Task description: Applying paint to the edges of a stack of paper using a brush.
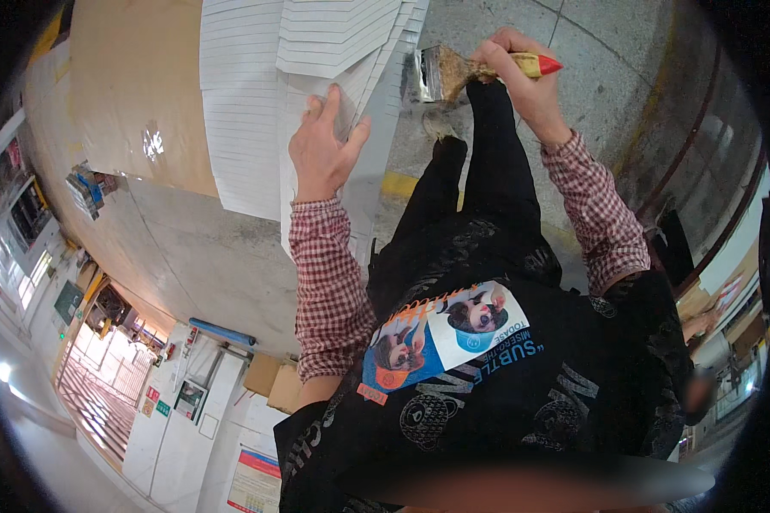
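Note:
My left hand (323, 147) lies with fingers apart on a fanned stack of white sheets (248, 111), whose many edges overlap in steps. Over its fingertips, the upper layer of the stack is folded or cut at angles. In my right hand (526, 90) is a flat paintbrush (458, 75) with a worn brown body, a metal band and a yellow handle with a red end. It is held to the right of the stack, apart from it, above my legs. The brush's bristles are hard to make out.
Brown board (137, 103) with a glossy patch spreads left of the stack. Grey floor (607, 51) with a yellow stripe lies under my legs. Further off at lower left stand white machines (205, 393), a blue roll (222, 332), cardboard boxes (274, 380) and a barred gate (98, 376).

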Motion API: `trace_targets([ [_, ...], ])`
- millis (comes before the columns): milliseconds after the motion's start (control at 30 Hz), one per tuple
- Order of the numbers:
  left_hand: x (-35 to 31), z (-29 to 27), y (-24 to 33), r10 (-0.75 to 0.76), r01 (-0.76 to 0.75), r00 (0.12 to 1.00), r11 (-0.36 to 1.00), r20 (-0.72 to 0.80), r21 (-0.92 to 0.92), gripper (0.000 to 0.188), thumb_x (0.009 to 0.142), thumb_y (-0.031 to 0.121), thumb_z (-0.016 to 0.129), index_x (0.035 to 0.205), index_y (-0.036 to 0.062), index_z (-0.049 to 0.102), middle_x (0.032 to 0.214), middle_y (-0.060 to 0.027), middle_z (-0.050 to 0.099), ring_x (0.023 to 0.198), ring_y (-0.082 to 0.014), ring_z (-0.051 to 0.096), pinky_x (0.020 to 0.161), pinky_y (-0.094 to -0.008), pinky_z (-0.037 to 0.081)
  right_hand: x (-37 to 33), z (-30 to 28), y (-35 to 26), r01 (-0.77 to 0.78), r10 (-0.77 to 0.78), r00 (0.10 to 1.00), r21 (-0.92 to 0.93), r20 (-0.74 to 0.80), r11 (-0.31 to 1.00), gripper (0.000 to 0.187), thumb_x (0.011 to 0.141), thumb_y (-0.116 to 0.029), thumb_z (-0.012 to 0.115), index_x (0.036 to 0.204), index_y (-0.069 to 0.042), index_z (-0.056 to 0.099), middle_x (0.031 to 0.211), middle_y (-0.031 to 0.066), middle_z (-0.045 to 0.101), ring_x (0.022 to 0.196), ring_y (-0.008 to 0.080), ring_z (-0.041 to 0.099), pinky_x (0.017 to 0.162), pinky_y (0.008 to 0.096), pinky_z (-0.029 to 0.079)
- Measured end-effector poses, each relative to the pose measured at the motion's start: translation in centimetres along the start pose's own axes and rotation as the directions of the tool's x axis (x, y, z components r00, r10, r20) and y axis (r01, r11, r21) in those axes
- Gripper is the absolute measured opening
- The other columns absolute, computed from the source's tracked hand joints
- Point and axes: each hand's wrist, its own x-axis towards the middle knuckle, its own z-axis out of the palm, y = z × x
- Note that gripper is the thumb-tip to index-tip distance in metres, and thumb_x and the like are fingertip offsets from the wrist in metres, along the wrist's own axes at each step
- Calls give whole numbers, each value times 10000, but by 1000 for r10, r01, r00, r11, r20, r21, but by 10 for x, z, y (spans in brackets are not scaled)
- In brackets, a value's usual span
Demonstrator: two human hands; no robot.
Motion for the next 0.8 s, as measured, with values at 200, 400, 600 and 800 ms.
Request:
trace_targets([
  [200, 0, 0, 5, -22, 21, 999, 999, 34, 29, 675, 735, 443, 592, 1262, 49, 441, 1182, -271, 480, 975, -380, 542, 757, -429, 458, 19, -6, -8, 127, -130, 974, -27, -184, 992, 194, 884, -134, 508, 775, -2, 599, 791, 28, 618, 700, 70, 557, 615, 219, 454],
  [400, 7, 13, 8, 36, -25, 996, 991, -84, 132, 686, 719, 444, 604, 1252, 47, 437, 1189, -266, 482, 921, -388, 562, 730, -425, 476, -8, 10, 6, 111, -115, 986, -37, -117, 993, 197, 849, -143, 576, 708, -7, 583, 641, -11, 567, 572, 51, 538, 518, 190, 444],
  [600, 7, 37, 27, -97, 132, 978, 974, -183, 186, 742, 679, 444, 658, 1264, 52, 425, 1272, -286, 394, 1109, -421, 447, 825, -461, 448, -25, -3, -8, 42, -26, 990, 112, -141, 993, 168, 864, -153, 563, 786, -9, 603, 719, 15, 604, 651, 63, 560, 534, 198, 460],
  [800, -33, 74, 31, -179, 288, 928, 901, -326, 326, 849, 671, 479, 678, 1329, 57, 343, 1337, -302, 283, 1242, -499, 226, 998, -504, 278, -32, -2, -10, 41, -8, 978, 153, -211, 987, 188, 876, -178, 564, 787, -15, 594, 777, 16, 608, 696, 76, 583, 586, 210, 484],
])
